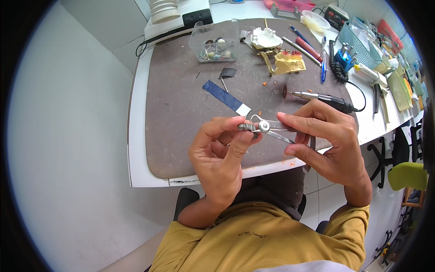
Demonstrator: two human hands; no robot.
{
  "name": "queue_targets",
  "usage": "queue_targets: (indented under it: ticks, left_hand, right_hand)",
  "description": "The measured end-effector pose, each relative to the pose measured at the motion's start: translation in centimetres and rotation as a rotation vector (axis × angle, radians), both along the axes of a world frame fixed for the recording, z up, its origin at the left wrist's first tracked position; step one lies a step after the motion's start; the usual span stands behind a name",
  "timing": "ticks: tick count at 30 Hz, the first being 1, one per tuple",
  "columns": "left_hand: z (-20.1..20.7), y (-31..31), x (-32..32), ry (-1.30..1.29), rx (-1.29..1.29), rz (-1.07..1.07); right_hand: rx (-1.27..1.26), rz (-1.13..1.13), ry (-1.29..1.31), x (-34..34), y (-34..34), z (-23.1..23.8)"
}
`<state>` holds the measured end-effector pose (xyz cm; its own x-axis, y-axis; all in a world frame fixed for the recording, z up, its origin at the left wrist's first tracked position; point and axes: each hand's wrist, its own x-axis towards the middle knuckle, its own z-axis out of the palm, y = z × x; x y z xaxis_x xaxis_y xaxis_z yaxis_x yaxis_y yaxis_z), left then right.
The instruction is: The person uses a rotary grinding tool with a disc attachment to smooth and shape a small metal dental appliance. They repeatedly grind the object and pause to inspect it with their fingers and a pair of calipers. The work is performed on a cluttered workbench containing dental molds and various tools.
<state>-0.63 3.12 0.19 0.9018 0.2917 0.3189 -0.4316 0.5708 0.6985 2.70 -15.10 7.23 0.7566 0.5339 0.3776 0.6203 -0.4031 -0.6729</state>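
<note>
Between the thumb and fingertips of my left hand (219, 152) is a small grey metal dental framework (244, 127), shaped like a row of teeth. My right hand (333, 133) grips the legs of a silver dental caliper (264, 126), thumb on one leg and fingers on the other. The caliper's curved tips meet the framework at my left fingertips; exactly where they touch is partly hidden. Just beyond my hands, a blue paper strip (221, 94) with a white end lies on the brown mat (176, 122).
A handpiece (321, 97) with a cutting disc lies beyond my right hand. Farther back are a yellow dental model (290, 63), a white plaster cast (266, 39) and a clear box (213, 43) of small tools. Pens, a toothbrush (323, 59) and baskets (355, 43) crowd the right.
</note>
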Motion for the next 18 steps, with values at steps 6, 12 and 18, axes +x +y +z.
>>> queue_targets:
  ticks: [6,12,18]
  left_hand:
    - [0.21,-0.12,0.02,-0.008,0.005,0.008]
    - [0.28,-0.29,0.02,-0.035,0.038,0.051]
    - [-0.21,-0.04,0.08,-0.094,0.182,0.122]
  right_hand:
    - [-0.060,0.002,-0.061,0.13,0.00,0.25]
    - [-0.055,0.000,-0.047,0.16,0.26,0.19]
    - [-0.030,0.063,0.027,0.61,0.10,0.06]
